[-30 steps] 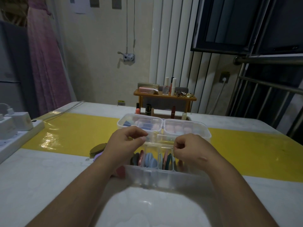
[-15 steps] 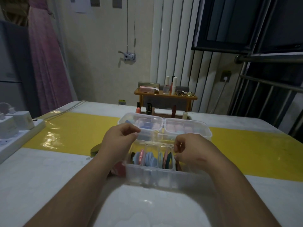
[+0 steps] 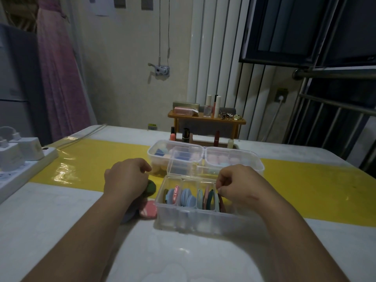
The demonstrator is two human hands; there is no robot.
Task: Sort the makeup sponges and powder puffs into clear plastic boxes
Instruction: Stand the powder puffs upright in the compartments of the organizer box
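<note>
A clear divided box [image 3: 193, 219] stands in front of me with its lid [image 3: 182, 166] raised. Puffs [image 3: 186, 197] in pink, blue, teal and dark green stand on edge inside it. My right hand [image 3: 238, 185] pinches a dark red puff [image 3: 222, 202] at the box's right end. My left hand [image 3: 126, 178] is left of the box with its fingers curled down over a dark green puff [image 3: 151, 189]; its grip is hidden. A pink puff [image 3: 148, 208] lies by that wrist. Behind, a second clear box [image 3: 234, 157] holds blue, pink and peach sponges.
A white power strip with chargers [image 3: 22, 159] lies along the table's left edge. Lipsticks and small bottles [image 3: 186, 135] stand behind the far box. A small wooden shelf [image 3: 206, 120] carries more cosmetics. A yellow strip [image 3: 305, 190] crosses the white table.
My left hand has left the space over the near box and moved left and down onto the loose puffs. My right hand has stayed at the box's right end.
</note>
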